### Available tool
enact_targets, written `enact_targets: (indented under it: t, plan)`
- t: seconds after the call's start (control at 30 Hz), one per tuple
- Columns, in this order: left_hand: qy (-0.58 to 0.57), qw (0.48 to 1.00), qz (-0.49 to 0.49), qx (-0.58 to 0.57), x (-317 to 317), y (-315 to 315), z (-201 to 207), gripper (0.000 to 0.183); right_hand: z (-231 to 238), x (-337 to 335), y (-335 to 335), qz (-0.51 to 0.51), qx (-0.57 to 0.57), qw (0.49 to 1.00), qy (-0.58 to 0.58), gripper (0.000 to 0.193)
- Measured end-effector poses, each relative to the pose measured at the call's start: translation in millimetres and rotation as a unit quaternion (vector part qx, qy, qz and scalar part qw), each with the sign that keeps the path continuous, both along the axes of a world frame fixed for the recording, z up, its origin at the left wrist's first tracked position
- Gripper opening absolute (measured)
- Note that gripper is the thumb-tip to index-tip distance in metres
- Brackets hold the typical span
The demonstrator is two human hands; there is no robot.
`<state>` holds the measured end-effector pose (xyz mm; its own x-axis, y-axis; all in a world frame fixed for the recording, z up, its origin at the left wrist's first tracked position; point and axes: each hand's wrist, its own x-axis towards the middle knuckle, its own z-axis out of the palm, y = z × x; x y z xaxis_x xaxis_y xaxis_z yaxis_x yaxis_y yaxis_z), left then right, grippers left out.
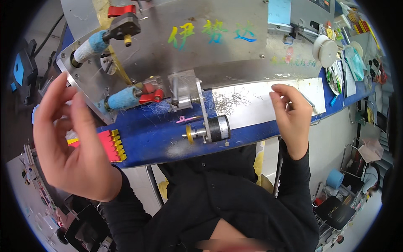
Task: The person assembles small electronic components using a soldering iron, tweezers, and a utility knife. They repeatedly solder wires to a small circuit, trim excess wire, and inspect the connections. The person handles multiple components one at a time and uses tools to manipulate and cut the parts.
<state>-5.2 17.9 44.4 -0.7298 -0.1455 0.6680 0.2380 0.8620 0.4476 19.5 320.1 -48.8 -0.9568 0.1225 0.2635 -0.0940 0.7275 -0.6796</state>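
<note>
Wire scraps (silvery) strew white sheet; both hands' grip released, empty.

The left hand is raised, fingers spread and empty, above a red and yellow comb-like block on the blue table. The right hand is held curled over a white sheet strewn with wire scraps, beside a small motor.

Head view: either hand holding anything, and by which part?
Nothing visibly held. Left hand is raised, fingers open, empty. Right hand hovers over the white sheet, fingertips curled; a fine wire pinched there cannot be ruled out.
</note>
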Motion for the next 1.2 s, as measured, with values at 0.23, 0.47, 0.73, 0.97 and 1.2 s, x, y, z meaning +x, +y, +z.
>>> enact_targets:
  t: [0.23, 0.47, 0.73, 0.97, 1.2]
  plan:
    - [-0.033, 0.989, -0.144, 0.006, 24.3, 21.0, -29.6, 0.025, -45.8, 5.4, 2.7, 0.029, 0.143, 0.989, -0.016, 0.023]
    - [-0.078, 0.956, -0.281, -0.013, 27.7, 54.2, -45.8, 0.026, -27.7, -3.8, -7.0, 0.056, 0.103, 0.988, -0.097, 0.024]
    - [-0.062, 0.898, -0.436, 0.002, 20.3, 68.3, -53.6, 0.023, 53.4, 1.1, -23.7, 0.319, -0.298, 0.879, -0.192, 0.019]
    - [-0.049, 0.928, -0.36, 0.079, 21.7, 41.1, -40.0, 0.02, 67.5, -18.3, -54.5, 0.279, -0.378, 0.86, -0.199, 0.02]
    - [-0.063, 0.928, -0.349, 0.115, 17.1, 22.7, -39.4, 0.019, 65.8, -30.0, -77.9, 0.329, -0.339, 0.86, -0.194, 0.004]
